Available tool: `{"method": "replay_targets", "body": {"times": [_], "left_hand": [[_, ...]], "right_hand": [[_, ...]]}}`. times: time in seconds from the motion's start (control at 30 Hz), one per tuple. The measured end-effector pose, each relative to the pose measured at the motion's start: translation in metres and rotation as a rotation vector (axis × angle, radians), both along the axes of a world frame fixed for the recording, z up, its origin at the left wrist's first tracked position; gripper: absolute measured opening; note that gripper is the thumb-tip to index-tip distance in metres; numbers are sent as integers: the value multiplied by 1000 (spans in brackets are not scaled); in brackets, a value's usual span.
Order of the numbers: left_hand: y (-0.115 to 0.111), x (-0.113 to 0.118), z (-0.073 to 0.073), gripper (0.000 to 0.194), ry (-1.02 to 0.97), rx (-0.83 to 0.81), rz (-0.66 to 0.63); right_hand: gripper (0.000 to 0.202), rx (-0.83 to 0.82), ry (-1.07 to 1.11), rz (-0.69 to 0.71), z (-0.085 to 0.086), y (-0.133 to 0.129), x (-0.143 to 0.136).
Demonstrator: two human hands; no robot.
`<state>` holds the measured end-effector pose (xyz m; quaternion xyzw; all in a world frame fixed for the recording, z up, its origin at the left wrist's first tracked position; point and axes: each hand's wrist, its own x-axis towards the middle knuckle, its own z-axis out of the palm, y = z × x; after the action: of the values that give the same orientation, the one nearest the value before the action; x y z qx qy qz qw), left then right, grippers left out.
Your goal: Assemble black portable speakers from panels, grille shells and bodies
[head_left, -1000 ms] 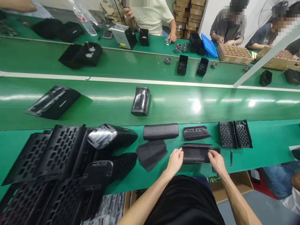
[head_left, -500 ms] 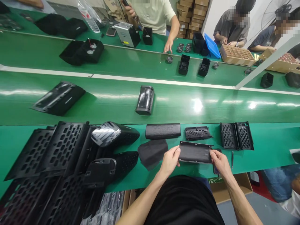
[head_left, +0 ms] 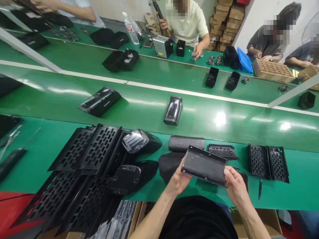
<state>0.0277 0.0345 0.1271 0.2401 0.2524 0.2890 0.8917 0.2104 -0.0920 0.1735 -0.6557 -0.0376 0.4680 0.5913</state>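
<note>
A black curved panel [head_left: 204, 165] is held up over the green table, its smooth hollow side facing me and its left end raised. My left hand [head_left: 178, 182] grips the panel's left end, partly hidden beneath it. The fingers and thumb of my right hand [head_left: 234, 181] pinch the right end. Behind the panel lie a closed black cover [head_left: 186, 143] and a slotted grille piece [head_left: 223, 151]. Black cloth [head_left: 169, 165] sits left of the panel, partly covered by my left hand. A dark object on the table is mostly hidden behind my right hand.
Slotted black panels [head_left: 99, 151] are stacked at the left, beside two black speaker housings [head_left: 142, 141]. Two grilles [head_left: 267, 162] and a thin black tool [head_left: 260, 190] lie right. Finished-looking units [head_left: 173, 110] rest on the green belt [head_left: 211, 116]. People sit across it.
The panel has been lifted and tilted, its left end higher. My left hand has shifted under that end. The camera view has swung left, and the person opposite now touches a small round part.
</note>
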Motion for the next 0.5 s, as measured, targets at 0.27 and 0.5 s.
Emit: {"method": "replay_targets", "body": {"times": [0.27,0.5], "left_hand": [[21,-4,-6,100,-81,-23,106],[45,-35,18,97,-375,-227,110]], "right_hand": [[39,100,94,468,3,51,16],[71,-65,-347,426,-53,240,59]]}}
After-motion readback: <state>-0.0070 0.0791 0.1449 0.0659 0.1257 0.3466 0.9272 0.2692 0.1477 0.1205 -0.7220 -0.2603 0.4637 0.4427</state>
